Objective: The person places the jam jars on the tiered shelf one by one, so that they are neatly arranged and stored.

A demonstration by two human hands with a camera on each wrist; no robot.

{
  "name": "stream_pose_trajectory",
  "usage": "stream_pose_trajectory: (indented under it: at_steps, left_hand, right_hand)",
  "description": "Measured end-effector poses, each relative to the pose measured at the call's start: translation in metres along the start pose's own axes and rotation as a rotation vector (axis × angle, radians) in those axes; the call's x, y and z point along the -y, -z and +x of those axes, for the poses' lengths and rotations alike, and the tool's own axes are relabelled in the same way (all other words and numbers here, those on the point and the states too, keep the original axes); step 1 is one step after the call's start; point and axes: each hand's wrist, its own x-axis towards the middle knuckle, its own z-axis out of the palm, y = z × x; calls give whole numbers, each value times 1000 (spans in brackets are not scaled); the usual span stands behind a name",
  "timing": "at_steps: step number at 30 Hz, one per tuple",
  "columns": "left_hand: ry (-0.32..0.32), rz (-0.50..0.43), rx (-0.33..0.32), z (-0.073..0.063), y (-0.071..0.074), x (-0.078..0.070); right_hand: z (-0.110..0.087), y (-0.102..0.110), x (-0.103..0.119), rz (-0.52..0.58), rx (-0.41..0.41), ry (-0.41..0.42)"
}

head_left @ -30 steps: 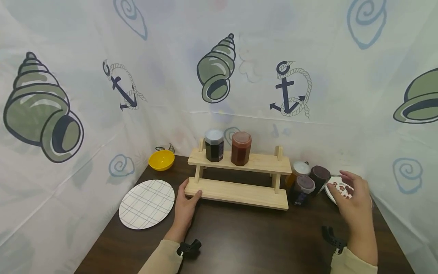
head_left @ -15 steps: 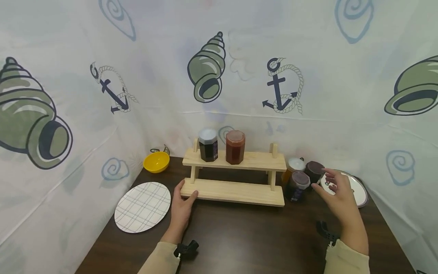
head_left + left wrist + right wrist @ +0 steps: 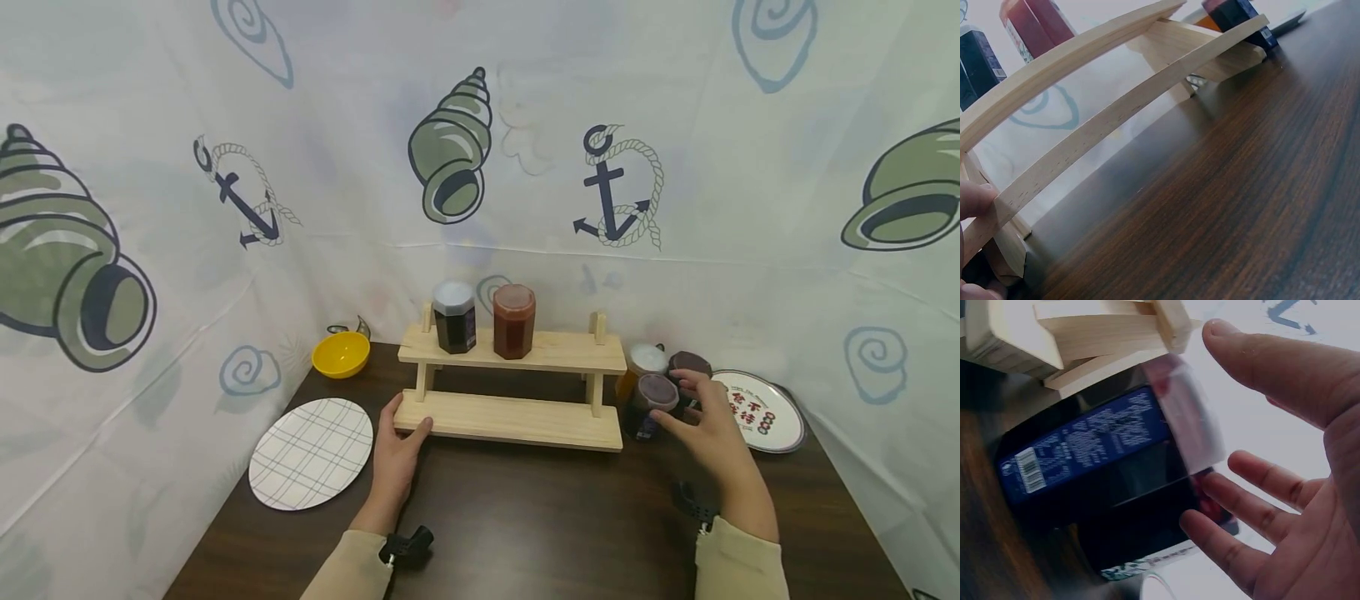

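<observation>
Curtained nook, perhaps, shell-print cloth (image 3: 532, 208), table (image 3: 540, 517)

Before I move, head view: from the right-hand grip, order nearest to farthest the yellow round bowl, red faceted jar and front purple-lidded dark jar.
1. Front purple-lidded dark jar: right of the wooden shelf.
2. Red faceted jar: upper tier.
3. Yellow round bowl: far left.

A dark table (image 3: 540, 517) carried a shelf (image 3: 502, 417), gripped at its left end by a left hand (image 3: 396, 462). Left of that grip lay a checked plate (image 3: 311, 454); farther back, a bowl (image 3: 341, 356). Right of the grip, a dark jar (image 3: 454, 332) and red jar (image 3: 514, 335) stood on the upper board (image 3: 570, 352); farther right, on the table, three jars (image 3: 657, 390), then a printed plate (image 3: 765, 412).
</observation>
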Motion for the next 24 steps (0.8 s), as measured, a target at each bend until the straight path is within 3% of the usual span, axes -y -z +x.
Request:
stream_pose_trajectory:
  at_steps: [24]
  left_hand:
    - [-2,6,0,0,1,1]
  right_hand:
    - [6,-31,-38,-2,39,10]
